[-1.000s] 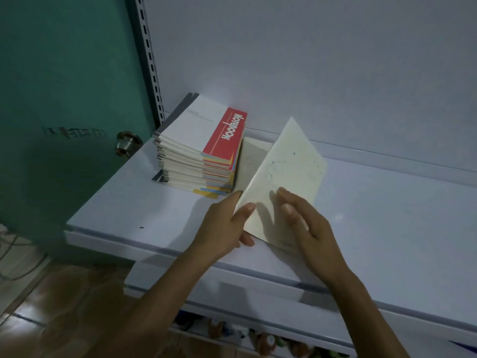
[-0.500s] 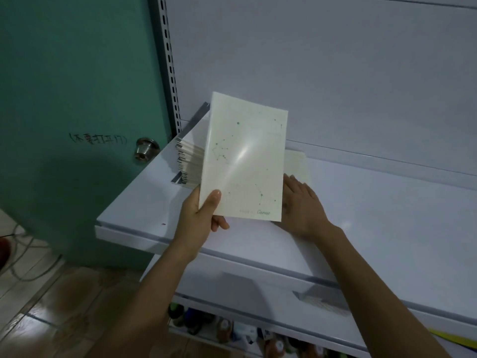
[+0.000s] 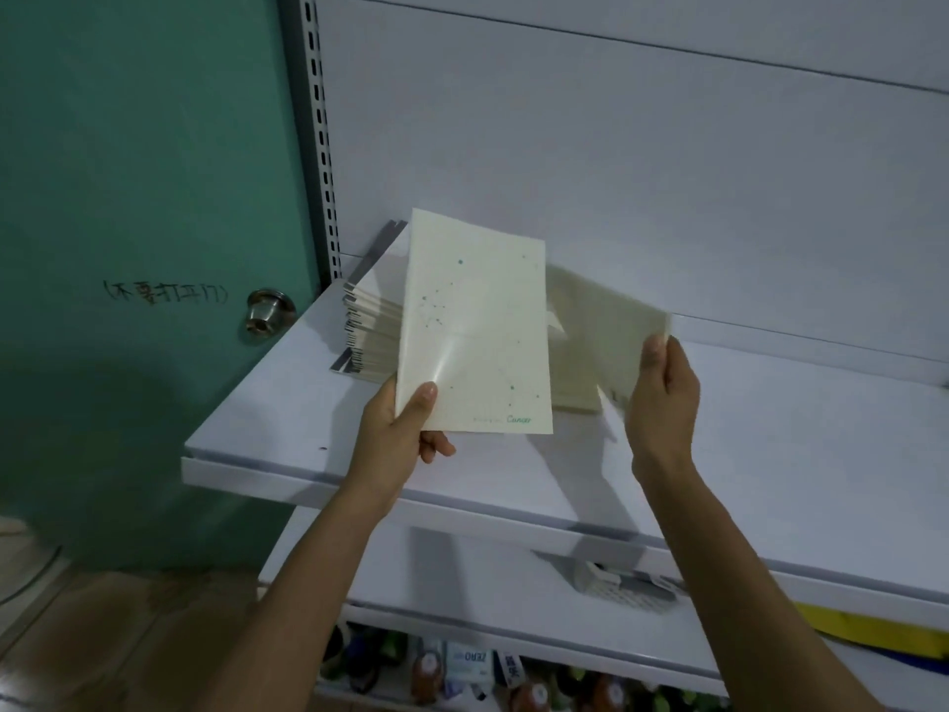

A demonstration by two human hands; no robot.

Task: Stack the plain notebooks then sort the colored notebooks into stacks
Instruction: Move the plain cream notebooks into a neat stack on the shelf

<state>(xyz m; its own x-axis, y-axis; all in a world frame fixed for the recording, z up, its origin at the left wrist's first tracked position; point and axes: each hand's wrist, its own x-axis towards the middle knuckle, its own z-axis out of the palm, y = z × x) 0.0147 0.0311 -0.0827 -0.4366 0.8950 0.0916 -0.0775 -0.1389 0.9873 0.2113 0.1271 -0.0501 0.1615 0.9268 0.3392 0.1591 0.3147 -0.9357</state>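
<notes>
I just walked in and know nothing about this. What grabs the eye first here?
The cream notebook with a dotted star pattern, held up mid-frame by the left hand. Just right of it, the right hand pinches a second pale notebook, blurred, over the white shelf. Behind, at the shelf's left end, sits a stack of notebooks beside a teal door.

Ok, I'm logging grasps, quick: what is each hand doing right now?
Left hand: holds the cream Cancer notebook by its lower left corner.
Right hand: pinches a second cream notebook, which is blurred.
</notes>
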